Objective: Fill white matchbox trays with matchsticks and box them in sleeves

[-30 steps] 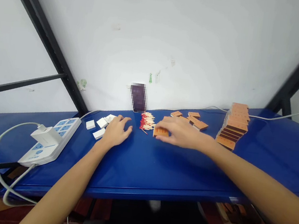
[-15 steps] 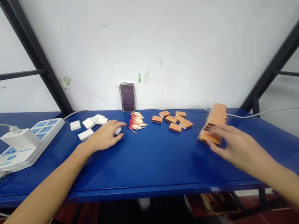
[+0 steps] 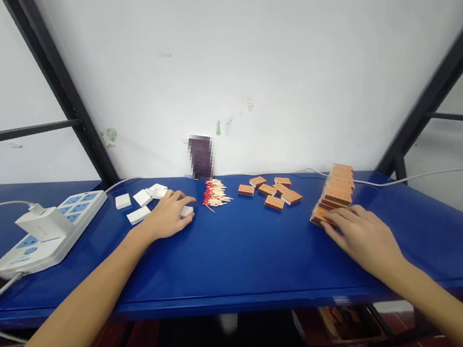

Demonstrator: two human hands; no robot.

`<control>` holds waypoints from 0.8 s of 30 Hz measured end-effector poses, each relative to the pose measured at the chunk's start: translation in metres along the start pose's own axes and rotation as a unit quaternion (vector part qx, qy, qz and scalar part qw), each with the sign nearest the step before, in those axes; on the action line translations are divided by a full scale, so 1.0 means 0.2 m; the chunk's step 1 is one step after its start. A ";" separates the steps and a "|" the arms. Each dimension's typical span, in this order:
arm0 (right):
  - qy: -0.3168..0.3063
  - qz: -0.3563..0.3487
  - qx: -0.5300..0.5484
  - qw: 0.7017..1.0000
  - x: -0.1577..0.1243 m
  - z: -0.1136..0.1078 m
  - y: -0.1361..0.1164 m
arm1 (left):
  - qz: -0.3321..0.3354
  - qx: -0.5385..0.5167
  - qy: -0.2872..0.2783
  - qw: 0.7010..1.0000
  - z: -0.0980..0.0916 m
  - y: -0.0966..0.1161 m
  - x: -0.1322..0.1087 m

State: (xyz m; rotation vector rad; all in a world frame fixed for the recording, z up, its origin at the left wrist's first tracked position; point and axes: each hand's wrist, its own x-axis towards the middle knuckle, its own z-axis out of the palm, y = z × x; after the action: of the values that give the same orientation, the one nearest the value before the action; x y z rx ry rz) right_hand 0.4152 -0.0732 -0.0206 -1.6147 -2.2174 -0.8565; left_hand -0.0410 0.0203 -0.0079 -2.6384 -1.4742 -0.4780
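My left hand (image 3: 168, 215) rests on the blue table with its fingers curled round a small white matchbox tray (image 3: 186, 211). Behind it lie several more white trays (image 3: 142, 197). To its right is a pile of red-tipped matches (image 3: 215, 193). My right hand (image 3: 362, 236) grips the nearest orange matchbox sleeve (image 3: 320, 215) with thumb and fingers, at the front of a stepped stack of orange sleeves (image 3: 338, 195). Between the matches and this stack, several orange matchboxes (image 3: 274, 202) lie scattered, some showing a white side.
A white power strip (image 3: 52, 241) with a plugged-in charger (image 3: 43, 224) takes up the left of the blue table (image 3: 223, 263). Cables trail along the wall (image 3: 295, 79). A pixelated dark purple object (image 3: 200, 158) leans there. Black metal posts (image 3: 85, 146) flank the table.
My right hand has closed in on the front orange sleeve and moved slightly back with it toward the stack. The left hand keeps its hold on the white tray. The view has shifted slightly.
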 end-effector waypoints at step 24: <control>-0.145 -0.125 0.130 0.973 0.84 0.18 -0.57 | 0.033 -0.343 0.000 0.939 -0.02 0.21 0.00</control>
State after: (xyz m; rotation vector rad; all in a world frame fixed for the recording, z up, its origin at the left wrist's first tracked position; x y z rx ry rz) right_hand 0.2556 0.0540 0.0061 -1.4330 -2.6455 -0.3749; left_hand -0.0067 -0.0032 -0.0004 -3.1631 -1.3954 -1.1710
